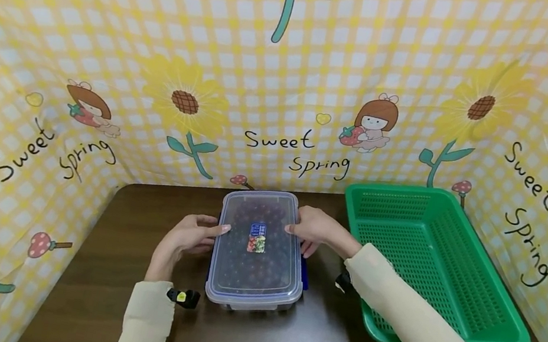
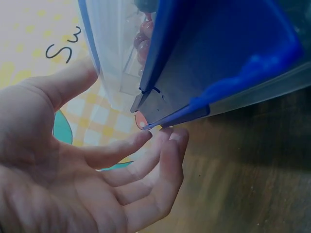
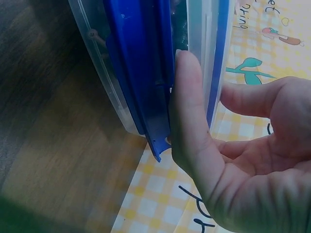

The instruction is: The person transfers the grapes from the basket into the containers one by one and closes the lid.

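A clear lidded food container (image 1: 253, 284) sits on the table, with dark red, round pieces (image 2: 144, 48) inside. Its lid (image 1: 268, 206) carries a small blue label and is on top. The blue side flaps (image 2: 194, 68) hang outward on both long sides. My left hand (image 1: 190, 234) grips the left edge, its thumb on the lid's rim and its fingertips by the lower end of the flap. On the opposite edge, my right hand (image 1: 315, 228) has its thumb on the lid and a finger along the side, beside the right flap (image 3: 141, 68).
To the right stands a green plastic basket (image 1: 460, 215) with slotted walls, close to my right forearm. A yellow checked cloth (image 1: 247, 71) with printed figures hangs behind and at both sides of the brown table (image 1: 108, 264).
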`<state>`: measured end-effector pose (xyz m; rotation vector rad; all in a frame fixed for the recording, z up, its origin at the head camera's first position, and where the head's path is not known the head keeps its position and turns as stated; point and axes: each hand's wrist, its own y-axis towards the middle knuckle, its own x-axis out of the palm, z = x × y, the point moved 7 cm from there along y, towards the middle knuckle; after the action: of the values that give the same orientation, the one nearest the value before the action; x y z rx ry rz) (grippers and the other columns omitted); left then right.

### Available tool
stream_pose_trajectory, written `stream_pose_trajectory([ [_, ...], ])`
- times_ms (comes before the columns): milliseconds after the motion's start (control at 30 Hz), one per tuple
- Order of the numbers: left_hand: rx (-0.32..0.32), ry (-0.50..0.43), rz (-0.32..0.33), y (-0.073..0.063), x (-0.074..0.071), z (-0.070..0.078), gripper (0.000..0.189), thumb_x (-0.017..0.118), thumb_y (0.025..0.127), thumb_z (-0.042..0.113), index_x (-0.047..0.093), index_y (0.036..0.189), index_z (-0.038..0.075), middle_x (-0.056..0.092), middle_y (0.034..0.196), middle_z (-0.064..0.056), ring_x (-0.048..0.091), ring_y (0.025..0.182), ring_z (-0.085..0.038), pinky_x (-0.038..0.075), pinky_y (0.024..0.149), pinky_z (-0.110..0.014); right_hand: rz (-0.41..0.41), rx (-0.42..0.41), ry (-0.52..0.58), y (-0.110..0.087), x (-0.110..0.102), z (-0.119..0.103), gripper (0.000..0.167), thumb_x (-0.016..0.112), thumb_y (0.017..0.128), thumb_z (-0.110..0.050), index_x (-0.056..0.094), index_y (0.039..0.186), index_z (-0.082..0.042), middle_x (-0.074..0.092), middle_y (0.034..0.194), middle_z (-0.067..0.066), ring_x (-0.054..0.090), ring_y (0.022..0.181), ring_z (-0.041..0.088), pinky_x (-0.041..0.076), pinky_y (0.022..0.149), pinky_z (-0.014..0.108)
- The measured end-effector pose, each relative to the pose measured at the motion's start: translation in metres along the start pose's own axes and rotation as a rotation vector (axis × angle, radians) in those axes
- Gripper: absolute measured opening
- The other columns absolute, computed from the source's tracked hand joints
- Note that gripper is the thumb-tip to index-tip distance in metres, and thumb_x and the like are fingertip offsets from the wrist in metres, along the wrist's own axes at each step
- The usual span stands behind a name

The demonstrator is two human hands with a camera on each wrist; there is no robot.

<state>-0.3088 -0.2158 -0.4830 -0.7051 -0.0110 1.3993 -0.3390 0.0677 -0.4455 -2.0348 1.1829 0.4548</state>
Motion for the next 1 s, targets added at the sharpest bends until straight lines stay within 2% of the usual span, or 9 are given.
stream_pose_trajectory([
  [133, -0.009, -0.015, -0.002, 0.002, -0.001, 0.0, 0.09, 0.081, 0.09, 0.052, 0.044, 0.155, 0.001, 0.068, 0.135, -0.019, 0.072, 0.116, -0.027, 0.061, 0.1, -0.045, 0.009, 0.007, 0.002, -0.001, -0.002, -0.001, 0.023, 0.064, 0.106, -0.024, 0.061, 0.111, -0.001, 0.072, 0.087, 0.016, 0.075, 0.063, 0.024, 0.064, 0.057, 0.036],
  [267, -0.009, -0.022, -0.01, 0.002, -0.001, -0.001, 0.091, 0.08, 0.09, 0.052, 0.044, 0.155, 0.0, 0.066, 0.138, -0.02, 0.07, 0.119, -0.029, 0.061, 0.1, -0.044, 0.008, 0.0, 0.008, -0.002, -0.002, -0.002, 0.023, 0.064, 0.106, -0.024, 0.062, 0.109, -0.001, 0.072, 0.086, 0.016, 0.075, 0.063, 0.024, 0.064, 0.057, 0.036],
  [600, -0.019, -0.037, -0.041, 0.006, 0.001, -0.01, 0.093, 0.079, 0.091, 0.053, 0.043, 0.154, -0.004, 0.069, 0.134, -0.02, 0.072, 0.111, -0.024, 0.063, 0.096, -0.041, 0.003, 0.007, 0.011, -0.002, 0.002, -0.001, 0.024, 0.063, 0.107, -0.024, 0.061, 0.116, -0.002, 0.073, 0.088, 0.015, 0.074, 0.062, 0.025, 0.063, 0.056, 0.036],
  [800, -0.026, -0.029, -0.041, 0.006, -0.001, -0.009, 0.094, 0.079, 0.09, 0.055, 0.045, 0.154, -0.004, 0.066, 0.138, -0.02, 0.071, 0.115, -0.027, 0.062, 0.097, -0.041, 0.012, 0.005, 0.005, -0.003, 0.002, -0.003, 0.023, 0.063, 0.107, -0.024, 0.062, 0.114, -0.002, 0.072, 0.089, 0.015, 0.074, 0.063, 0.025, 0.063, 0.055, 0.036],
  [1000, -0.03, -0.008, -0.045, 0.004, -0.001, -0.006, 0.096, 0.079, 0.089, 0.056, 0.044, 0.154, -0.005, 0.06, 0.147, -0.023, 0.066, 0.127, -0.035, 0.061, 0.1, -0.042, 0.009, 0.005, 0.009, -0.005, 0.001, -0.002, 0.022, 0.062, 0.107, -0.024, 0.062, 0.112, -0.002, 0.072, 0.088, 0.015, 0.073, 0.063, 0.024, 0.063, 0.056, 0.036],
])
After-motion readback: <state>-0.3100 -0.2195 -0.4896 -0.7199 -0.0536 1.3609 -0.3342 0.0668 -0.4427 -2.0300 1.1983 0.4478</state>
